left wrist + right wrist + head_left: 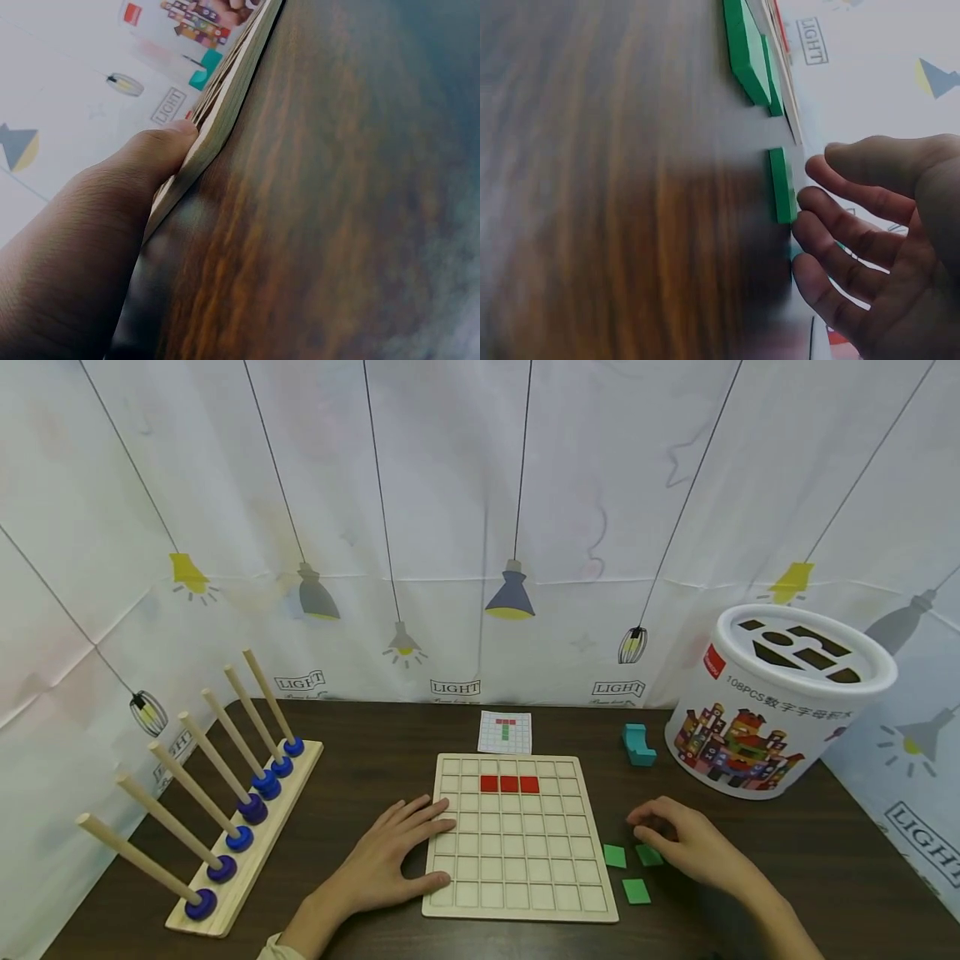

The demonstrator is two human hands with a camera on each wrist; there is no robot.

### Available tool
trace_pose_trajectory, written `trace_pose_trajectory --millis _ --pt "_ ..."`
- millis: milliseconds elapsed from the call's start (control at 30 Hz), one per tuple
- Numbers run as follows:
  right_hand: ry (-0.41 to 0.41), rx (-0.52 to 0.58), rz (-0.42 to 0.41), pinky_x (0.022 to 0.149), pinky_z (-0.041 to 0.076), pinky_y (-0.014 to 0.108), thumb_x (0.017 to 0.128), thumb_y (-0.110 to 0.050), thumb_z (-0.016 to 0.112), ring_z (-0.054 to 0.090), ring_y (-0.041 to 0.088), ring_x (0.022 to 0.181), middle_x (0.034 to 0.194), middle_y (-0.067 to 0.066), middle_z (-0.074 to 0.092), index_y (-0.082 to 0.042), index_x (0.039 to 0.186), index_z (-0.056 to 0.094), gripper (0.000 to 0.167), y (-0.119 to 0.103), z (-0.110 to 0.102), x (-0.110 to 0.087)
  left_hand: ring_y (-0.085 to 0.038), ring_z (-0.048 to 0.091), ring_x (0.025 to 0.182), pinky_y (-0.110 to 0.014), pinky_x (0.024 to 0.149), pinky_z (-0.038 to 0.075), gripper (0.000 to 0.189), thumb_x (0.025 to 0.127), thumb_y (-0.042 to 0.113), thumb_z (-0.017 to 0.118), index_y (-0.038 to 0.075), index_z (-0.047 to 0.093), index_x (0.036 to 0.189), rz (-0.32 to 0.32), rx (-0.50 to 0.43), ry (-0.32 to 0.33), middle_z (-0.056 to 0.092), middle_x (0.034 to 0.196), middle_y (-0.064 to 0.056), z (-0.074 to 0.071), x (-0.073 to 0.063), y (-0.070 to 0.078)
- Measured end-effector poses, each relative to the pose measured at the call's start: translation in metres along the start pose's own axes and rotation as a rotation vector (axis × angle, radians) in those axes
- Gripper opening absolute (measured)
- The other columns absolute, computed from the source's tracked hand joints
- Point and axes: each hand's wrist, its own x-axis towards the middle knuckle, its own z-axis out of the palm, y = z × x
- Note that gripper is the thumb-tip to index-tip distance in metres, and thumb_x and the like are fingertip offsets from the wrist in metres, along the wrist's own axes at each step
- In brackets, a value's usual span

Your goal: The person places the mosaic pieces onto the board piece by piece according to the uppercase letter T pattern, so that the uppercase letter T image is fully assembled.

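Observation:
A wooden grid board lies flat at the middle of the table, with red square tiles in a row of three near its top. My left hand rests at the board's left edge, fingers spread, fingertips and thumb on the rim. In the left wrist view the thumb lies against the board's side. My right hand hovers with loosely bent fingers beside a green square tile; nothing shows between thumb and fingers. Two more green tiles lie between it and the board.
A pattern card with a red and green T lies behind the board. At left stands a wooden peg rack with blue and purple rings. A teal block and a large white bucket stand at the back right, before a curtain.

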Motion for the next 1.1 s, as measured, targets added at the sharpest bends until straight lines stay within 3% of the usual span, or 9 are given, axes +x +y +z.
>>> trace_pose_trajectory --millis 200,467,867,1100 --pt "-0.044 0.006 -0.043 0.065 0.046 0.021 0.09 -0.027 0.064 0.049 -0.005 0.081 0.1 -0.005 0.058 -0.016 0.106 0.065 0.019 0.005 -0.004 -0.008 -0.025 0.032 0.142 -0.056 0.114 0.025 0.065 0.085 0.063 0.055 0.03 0.046 0.14 0.011 -0.005 0.008 0.036 0.152 0.005 0.002 0.0 0.0" --pt "-0.124 0.019 -0.048 0.066 0.045 0.021 0.09 -0.036 0.063 0.047 0.002 0.085 0.103 -0.003 0.054 -0.019 0.111 0.064 0.027 0.008 -0.007 -0.017 -0.025 0.032 0.142 -0.056 0.113 0.025 0.065 0.085 0.062 0.056 0.03 0.046 0.14 0.017 0.001 0.019 0.036 0.152 0.004 0.002 0.0 0.0" --pt "-0.127 0.018 -0.018 0.067 0.044 0.021 0.088 -0.036 0.065 0.044 0.001 0.084 0.102 -0.003 0.052 -0.021 0.107 0.062 0.025 0.014 -0.004 -0.018 -0.024 0.029 0.143 -0.056 0.114 0.023 0.066 0.087 0.061 0.053 0.028 0.041 0.143 0.006 -0.007 -0.016 0.031 0.155 0.003 0.001 0.0 0.0" --pt "-0.115 0.034 -0.059 0.064 0.043 0.021 0.089 -0.035 0.065 0.046 0.001 0.083 0.098 -0.005 0.054 -0.021 0.105 0.059 0.022 0.014 -0.004 -0.018 -0.023 0.027 0.144 -0.055 0.115 0.021 0.065 0.087 0.061 0.053 0.031 0.041 0.143 -0.014 -0.031 -0.024 0.03 0.155 0.005 0.001 -0.001 0.0"
